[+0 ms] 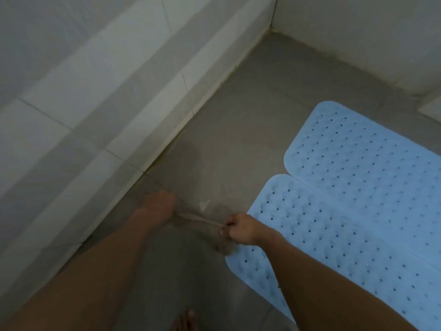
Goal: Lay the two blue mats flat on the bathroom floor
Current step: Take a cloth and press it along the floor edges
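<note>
Two light blue mats with rows of holes lie flat side by side on the grey floor at the right: the far mat [372,163] and the near mat [334,237], their long edges touching. My left hand [158,206] and my right hand [241,229] are both closed on a thin, translucent brownish sheet [198,217] stretched between them just above the floor. Part of the sheet hangs below my right hand, over the near mat's left edge. My right forearm crosses over the near mat.
A white tiled wall [95,111] runs along the left and another [358,39] along the back, meeting in a corner at the top. Bare grey floor [238,115] lies between the walls and the mats. My bare foot [186,321] shows at the bottom edge.
</note>
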A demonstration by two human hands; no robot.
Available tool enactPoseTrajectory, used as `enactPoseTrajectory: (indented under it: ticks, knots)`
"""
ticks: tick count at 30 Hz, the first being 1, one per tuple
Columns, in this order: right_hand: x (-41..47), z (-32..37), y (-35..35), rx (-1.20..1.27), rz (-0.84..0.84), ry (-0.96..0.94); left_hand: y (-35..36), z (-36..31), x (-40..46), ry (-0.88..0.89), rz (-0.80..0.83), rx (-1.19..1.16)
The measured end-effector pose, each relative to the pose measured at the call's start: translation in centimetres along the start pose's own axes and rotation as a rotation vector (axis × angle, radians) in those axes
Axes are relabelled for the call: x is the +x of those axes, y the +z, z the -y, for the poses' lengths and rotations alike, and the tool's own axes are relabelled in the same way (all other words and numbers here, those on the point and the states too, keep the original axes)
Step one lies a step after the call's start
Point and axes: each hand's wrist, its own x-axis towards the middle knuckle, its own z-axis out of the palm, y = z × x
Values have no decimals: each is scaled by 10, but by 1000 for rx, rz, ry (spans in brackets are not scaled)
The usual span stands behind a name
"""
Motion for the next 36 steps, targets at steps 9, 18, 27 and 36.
enactPoseTrajectory:
  ticks: [9,18,27,36]
  knots:
    - [132,-80,-22,-418,-378,-54,41,-57,161,134,-535,63]
    - [170,-65,73,-336,-948,-431,123,-34,173,197,-1038,-99]
    - [189,-81,106,-377,-965,-254,165,-42,185,274,-819,-216]
    - [211,-90,40,-394,-1010,-209,121,-72,219,278,-823,-257]
